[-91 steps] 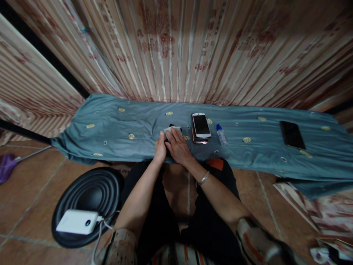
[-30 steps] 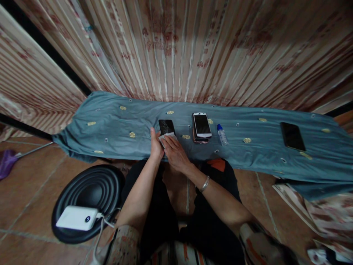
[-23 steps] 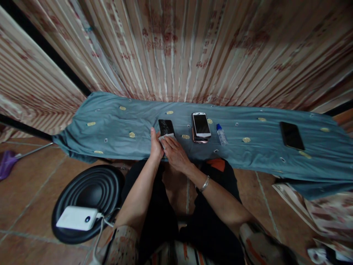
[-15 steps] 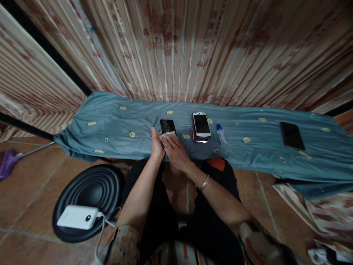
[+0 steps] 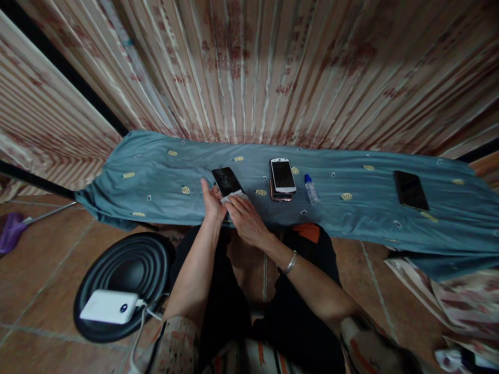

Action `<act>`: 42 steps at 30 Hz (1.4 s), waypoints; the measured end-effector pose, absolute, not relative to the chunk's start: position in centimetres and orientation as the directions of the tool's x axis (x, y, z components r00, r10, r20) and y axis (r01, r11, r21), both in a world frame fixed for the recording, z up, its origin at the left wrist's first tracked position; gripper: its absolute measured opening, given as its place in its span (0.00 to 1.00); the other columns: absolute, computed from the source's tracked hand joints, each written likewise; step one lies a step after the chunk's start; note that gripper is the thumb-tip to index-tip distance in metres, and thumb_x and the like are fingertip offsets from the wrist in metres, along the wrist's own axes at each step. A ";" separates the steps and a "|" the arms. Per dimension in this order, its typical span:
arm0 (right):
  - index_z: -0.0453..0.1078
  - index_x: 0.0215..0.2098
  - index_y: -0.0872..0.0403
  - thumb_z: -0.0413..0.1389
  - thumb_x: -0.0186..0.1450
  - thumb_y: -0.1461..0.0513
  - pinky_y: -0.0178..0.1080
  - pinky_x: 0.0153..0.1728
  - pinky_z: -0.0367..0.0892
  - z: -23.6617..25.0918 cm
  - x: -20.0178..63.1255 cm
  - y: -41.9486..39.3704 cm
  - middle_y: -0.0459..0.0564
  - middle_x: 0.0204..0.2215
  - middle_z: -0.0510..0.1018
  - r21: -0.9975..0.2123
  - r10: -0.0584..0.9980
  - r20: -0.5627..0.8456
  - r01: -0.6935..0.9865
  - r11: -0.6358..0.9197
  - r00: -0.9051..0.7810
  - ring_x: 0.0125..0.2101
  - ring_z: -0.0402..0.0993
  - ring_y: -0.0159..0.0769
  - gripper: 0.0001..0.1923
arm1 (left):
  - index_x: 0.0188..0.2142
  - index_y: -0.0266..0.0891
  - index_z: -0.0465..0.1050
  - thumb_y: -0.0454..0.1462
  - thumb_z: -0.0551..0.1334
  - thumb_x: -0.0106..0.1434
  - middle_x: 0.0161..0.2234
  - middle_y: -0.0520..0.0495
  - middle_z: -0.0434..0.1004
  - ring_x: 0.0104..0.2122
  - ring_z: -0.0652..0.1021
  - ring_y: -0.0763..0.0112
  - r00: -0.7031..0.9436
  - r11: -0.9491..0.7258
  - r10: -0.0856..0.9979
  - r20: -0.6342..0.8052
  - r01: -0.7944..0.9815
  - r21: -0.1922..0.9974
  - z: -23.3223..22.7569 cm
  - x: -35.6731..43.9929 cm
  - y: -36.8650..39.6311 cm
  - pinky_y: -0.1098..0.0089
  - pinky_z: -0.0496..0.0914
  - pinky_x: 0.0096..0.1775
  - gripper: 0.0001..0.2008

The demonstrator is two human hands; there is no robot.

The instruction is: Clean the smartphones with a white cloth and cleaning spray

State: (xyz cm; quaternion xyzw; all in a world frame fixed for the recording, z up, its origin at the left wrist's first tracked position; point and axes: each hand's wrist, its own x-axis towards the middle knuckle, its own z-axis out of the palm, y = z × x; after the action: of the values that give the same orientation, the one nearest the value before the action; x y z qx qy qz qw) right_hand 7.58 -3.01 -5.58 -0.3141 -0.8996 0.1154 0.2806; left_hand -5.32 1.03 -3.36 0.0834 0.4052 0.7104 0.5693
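**Cracked phone held and wiped over a cloth-covered surface**

Gripping from the left edge, the left hand (image 5: 212,200) is closed around a black smartphone with a cracked screen (image 5: 226,180), which is tilted with its top end towards the left and raised slightly off the teal cloth with small yellow motifs (image 5: 156,182). Right hand (image 5: 245,221) presses a small white wipe (image 5: 233,197) against the lower end of that phone, fingers closed down on the wipe. Just to the right lies a white smartphone stacked on a rose-gold one (image 5: 283,177), and beside that stack a small clear bottle with a blue cap (image 5: 311,189) lies on its side. Well apart, near the right end of the cloth, rests a second black smartphone (image 5: 410,189). On the tiled floor at left, a white power bank (image 5: 109,306) sits on a black ribbed round basin (image 5: 125,270)
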 end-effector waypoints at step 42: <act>0.53 0.68 0.62 0.41 0.74 0.58 0.47 0.67 0.53 -5.4 9.5 0.4 0.63 0.69 0.53 -0.530 0.849 0.352 0.664 0.527 -0.394 0.69 0.48 0.42 0.28 | 0.43 0.37 0.77 0.60 0.49 0.63 0.37 0.39 0.83 0.42 0.82 0.52 -0.111 0.180 0.930 -0.350 -0.692 0.699 -2.5 -3.3 -0.3 0.58 0.76 0.44 0.32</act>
State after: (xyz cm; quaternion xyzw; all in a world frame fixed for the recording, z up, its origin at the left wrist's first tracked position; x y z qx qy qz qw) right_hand 9.50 0.43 -5.39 -0.4611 -0.8205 0.1539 0.3008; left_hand -3.31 -0.30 -2.54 0.1458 0.4085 0.6234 0.6505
